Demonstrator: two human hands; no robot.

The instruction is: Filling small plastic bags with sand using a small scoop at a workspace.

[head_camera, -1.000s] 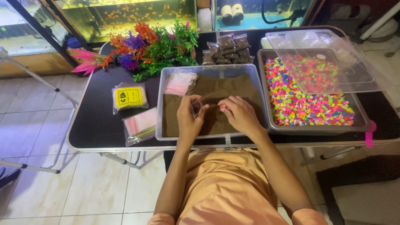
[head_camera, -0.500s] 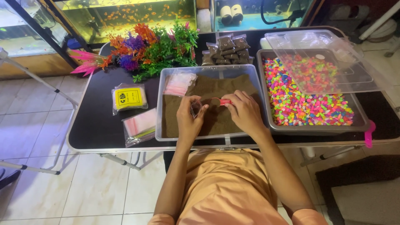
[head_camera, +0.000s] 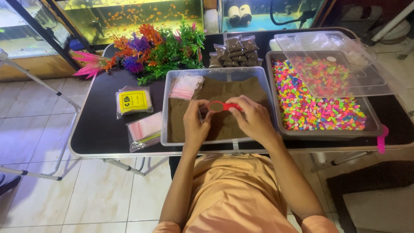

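Red scoop (head_camera: 221, 106): a small red plastic scoop with a round bowl holding brown sand, held level over the middle of the sand tray, the handle pointing to your right.
Right hand (head_camera: 254, 118): your fingers are pinched shut on the scoop's handle, above the sand.
Left hand (head_camera: 196, 125): your fingers are curled narrow around a small clear bag (head_camera: 202, 113), just under the scoop's bowl; how wide the bag's mouth stands cannot be told.
Sand tray (head_camera: 166, 108): a clear rectangular tub of brown sand straight in front of you on the black table (head_camera: 101, 129).
Pink-strip packet (head_camera: 186, 86): a stack of small clear bags with pink closure strips, resting on the sand in the tray's far left corner.
Yellow-label packet (head_camera: 133, 100): a clear square pack with a yellow label, flat on the table left of the tray.
Near bag bundle (head_camera: 145, 129): a clear bundle of bags with a pink band, lying just in front of the yellow-label packet, near the table's front edge.
Filled sand bags (head_camera: 235, 49): a pile of small clear bags of brown sand, behind the tray.
Pebble tray (head_camera: 374, 125): a grey tub of bright mixed-colour pebbles to your right, touching the sand tray's side.
Clear lid (head_camera: 336, 64): lies tilted across the pebble tray's far half.
Plastic plants (head_camera: 151, 47): green, orange, purple and pink, at the table's far left.
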